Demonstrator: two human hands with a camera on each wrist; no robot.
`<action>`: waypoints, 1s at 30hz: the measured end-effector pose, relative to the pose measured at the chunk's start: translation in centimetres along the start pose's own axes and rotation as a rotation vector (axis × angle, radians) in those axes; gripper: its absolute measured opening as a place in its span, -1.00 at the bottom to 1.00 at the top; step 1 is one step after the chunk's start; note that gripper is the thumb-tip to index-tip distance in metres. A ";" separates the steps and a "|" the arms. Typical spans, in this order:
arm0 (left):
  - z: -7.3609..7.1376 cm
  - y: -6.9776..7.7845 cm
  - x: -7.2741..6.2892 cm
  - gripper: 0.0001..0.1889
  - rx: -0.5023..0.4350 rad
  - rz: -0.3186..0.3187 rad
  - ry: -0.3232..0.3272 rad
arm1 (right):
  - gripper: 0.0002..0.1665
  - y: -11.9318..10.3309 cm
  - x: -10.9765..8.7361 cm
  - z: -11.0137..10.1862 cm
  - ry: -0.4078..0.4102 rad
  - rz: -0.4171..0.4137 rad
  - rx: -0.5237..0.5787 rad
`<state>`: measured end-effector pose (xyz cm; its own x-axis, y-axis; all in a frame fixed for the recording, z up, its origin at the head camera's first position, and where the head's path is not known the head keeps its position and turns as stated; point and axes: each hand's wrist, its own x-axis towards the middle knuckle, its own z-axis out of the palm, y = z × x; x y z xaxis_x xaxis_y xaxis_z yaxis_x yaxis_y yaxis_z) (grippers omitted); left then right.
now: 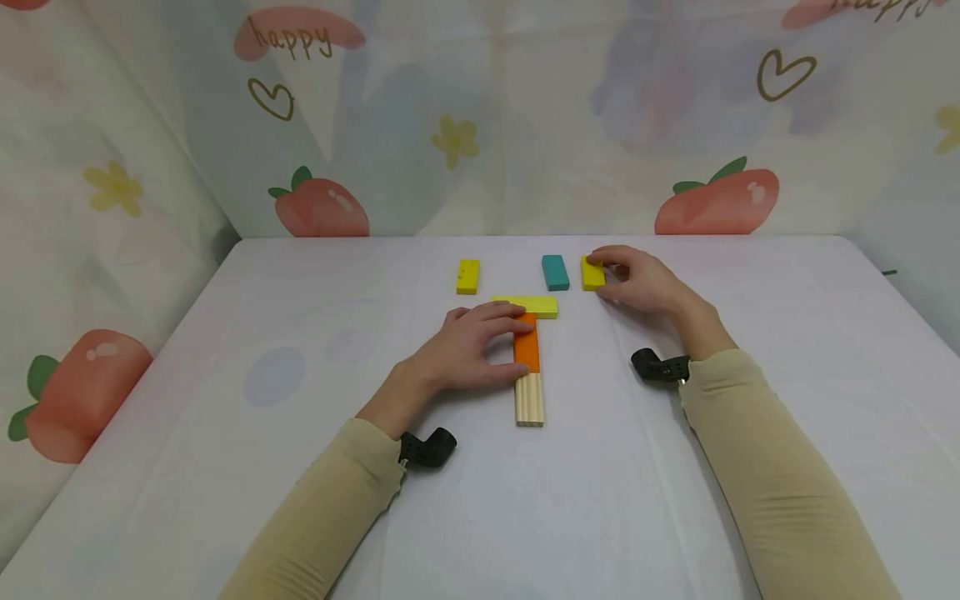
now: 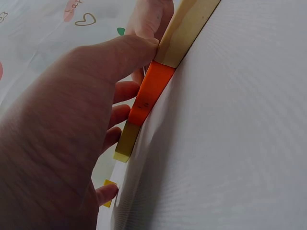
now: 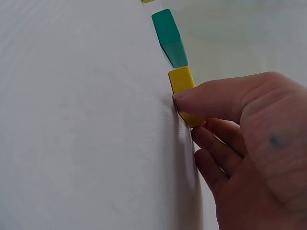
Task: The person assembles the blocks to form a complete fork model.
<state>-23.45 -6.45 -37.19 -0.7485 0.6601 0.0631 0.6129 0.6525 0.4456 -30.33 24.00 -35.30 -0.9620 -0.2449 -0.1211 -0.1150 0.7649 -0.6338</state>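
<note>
My left hand rests against an orange block, its thumb at the near end and its fingertips by the far end. Nearer me, a plain wooden block lies end to end with the orange one. Crosswise at the far end sits a yellow-green block; the three form a T. At the back right, my right hand pinches a yellow block between thumb and fingers. In the right wrist view the thumb presses that yellow block, which stays on the table beside a teal block.
A second yellow block lies at the back left of the T; the teal block is at its back right. A white cloth covers the table, and a patterned curtain hangs behind its far edge.
</note>
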 end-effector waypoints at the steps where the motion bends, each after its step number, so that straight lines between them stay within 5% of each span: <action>1: 0.0 0.0 0.0 -0.41 0.000 -0.001 0.000 | -0.32 0.0 0.0 0.0 0.002 0.001 -0.001; 30: -0.2 0.1 0.0 -0.40 -0.010 0.005 -0.011 | -0.40 -1.1 0.1 0.5 -0.060 -0.101 0.012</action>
<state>-23.40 -6.45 -36.99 -0.7429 0.6670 0.0555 0.6138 0.6459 0.4540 -30.22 22.83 -35.01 -0.9289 -0.3563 -0.1013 -0.2077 0.7275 -0.6539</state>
